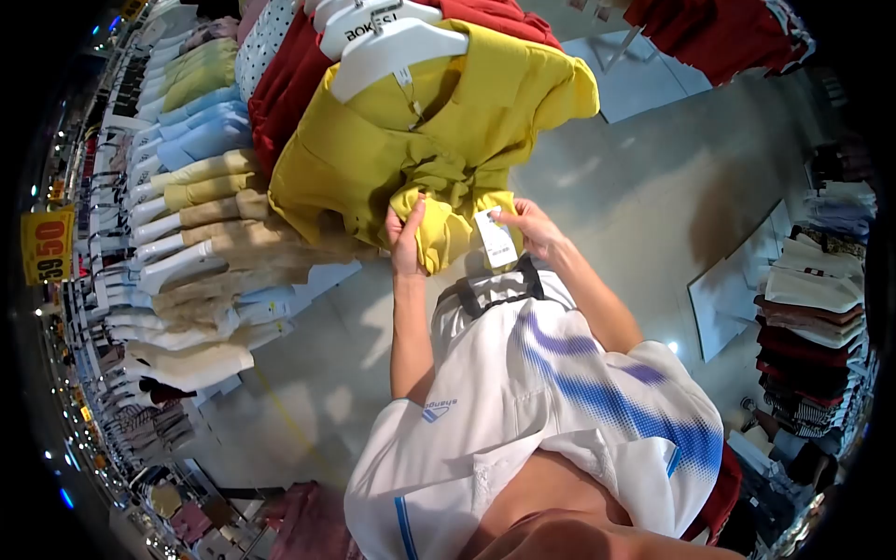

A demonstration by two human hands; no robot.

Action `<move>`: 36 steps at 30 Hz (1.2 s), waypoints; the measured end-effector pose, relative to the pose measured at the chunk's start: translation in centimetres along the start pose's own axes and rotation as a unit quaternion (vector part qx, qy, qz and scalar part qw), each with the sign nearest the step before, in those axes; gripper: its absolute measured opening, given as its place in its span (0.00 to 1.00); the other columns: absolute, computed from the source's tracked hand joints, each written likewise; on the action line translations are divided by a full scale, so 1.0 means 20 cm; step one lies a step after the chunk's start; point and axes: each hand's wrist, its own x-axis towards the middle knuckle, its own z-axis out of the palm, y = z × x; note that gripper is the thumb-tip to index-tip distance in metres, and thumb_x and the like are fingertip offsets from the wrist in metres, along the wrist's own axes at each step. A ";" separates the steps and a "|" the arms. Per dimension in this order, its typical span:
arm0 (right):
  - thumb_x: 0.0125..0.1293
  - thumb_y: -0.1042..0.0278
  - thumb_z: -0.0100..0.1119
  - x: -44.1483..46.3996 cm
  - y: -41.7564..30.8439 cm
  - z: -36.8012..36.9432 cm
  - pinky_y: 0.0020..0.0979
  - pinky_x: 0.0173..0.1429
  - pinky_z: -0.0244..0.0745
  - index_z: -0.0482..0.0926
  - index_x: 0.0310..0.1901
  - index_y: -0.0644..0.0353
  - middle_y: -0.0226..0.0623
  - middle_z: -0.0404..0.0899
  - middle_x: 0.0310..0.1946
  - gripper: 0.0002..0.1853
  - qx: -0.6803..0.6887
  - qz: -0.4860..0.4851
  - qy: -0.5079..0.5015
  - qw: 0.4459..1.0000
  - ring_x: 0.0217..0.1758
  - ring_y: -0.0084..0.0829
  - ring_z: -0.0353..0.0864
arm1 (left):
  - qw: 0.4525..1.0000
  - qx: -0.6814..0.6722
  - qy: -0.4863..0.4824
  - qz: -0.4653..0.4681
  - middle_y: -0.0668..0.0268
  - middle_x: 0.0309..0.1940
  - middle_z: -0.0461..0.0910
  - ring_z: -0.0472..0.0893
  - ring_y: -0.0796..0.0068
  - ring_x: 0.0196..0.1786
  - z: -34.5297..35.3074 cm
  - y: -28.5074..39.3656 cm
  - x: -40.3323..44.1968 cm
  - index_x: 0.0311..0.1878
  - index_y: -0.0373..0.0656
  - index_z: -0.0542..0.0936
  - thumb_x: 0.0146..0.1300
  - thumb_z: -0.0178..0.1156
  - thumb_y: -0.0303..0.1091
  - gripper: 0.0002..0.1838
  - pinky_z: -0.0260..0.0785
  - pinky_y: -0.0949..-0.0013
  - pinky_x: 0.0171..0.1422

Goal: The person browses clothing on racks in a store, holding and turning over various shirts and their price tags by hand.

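Observation:
A yellow shirt (495, 89) hangs on a white hanger (397, 56) in front of me, its front knotted and gathered near the hem. My left hand (406, 238) is closed on a loose end of that gathered fabric, thumb on top. On the other side, my right hand (534, 229) pinches a second yellow end, with its thumb at the upper edge of a white paper tag (497, 241). Some of its fingers are hidden behind the cloth. A small label (403, 77) shows inside the shirt's collar.
Dark red garments (297, 89) hang right behind the shirt. To the left runs a long rack of light-coloured clothes (210, 187), with a yellow price sign (48, 245) beside it. More hanging clothes (807, 327) and a white low platform (737, 280) stand at the right.

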 end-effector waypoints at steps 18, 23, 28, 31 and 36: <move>0.70 0.65 0.48 -0.26 -0.26 -0.18 0.25 0.51 0.74 0.72 0.53 0.64 0.32 0.79 0.45 0.15 0.005 -0.038 -0.112 0.993 0.46 0.20 0.79 | 0.984 0.061 0.149 0.079 0.64 0.43 0.78 0.78 0.75 0.45 0.11 -0.12 -0.41 0.47 0.38 0.73 0.63 0.54 0.25 0.10 0.71 0.71 0.52; 0.69 0.65 0.49 -0.30 -0.26 -0.23 0.26 0.51 0.74 0.71 0.54 0.63 0.32 0.78 0.45 0.16 0.021 -0.003 -0.107 0.994 0.47 0.22 0.78 | 0.976 0.094 0.178 0.081 0.64 0.43 0.78 0.77 0.76 0.45 0.15 -0.18 -0.53 0.49 0.37 0.73 0.64 0.54 0.26 0.10 0.71 0.72 0.51; 0.66 0.67 0.55 -0.33 -0.26 -0.26 0.27 0.51 0.74 0.71 0.54 0.63 0.33 0.78 0.47 0.18 -0.026 0.013 -0.152 0.988 0.48 0.23 0.77 | 0.964 0.112 0.231 0.067 0.65 0.44 0.78 0.78 0.75 0.46 0.24 -0.26 -0.66 0.49 0.37 0.74 0.65 0.54 0.27 0.11 0.70 0.71 0.52; 0.60 0.73 0.61 -0.31 -0.19 -0.30 0.27 0.48 0.76 0.72 0.52 0.65 0.35 0.78 0.45 0.18 -0.031 -0.005 -0.157 0.987 0.44 0.23 0.79 | 0.956 0.126 0.260 0.049 0.66 0.39 0.78 0.77 0.78 0.41 0.29 -0.31 -0.71 0.47 0.36 0.74 0.64 0.55 0.27 0.10 0.70 0.73 0.48; 0.57 0.78 0.61 -0.24 -0.09 -0.43 0.27 0.45 0.75 0.76 0.45 0.65 0.35 0.80 0.39 0.14 -0.086 0.019 -0.115 0.989 0.39 0.24 0.80 | 0.927 0.275 0.251 0.036 0.71 0.27 0.74 0.71 0.84 0.30 0.14 -0.37 -0.79 0.42 0.36 0.75 0.65 0.54 0.29 0.07 0.64 0.77 0.37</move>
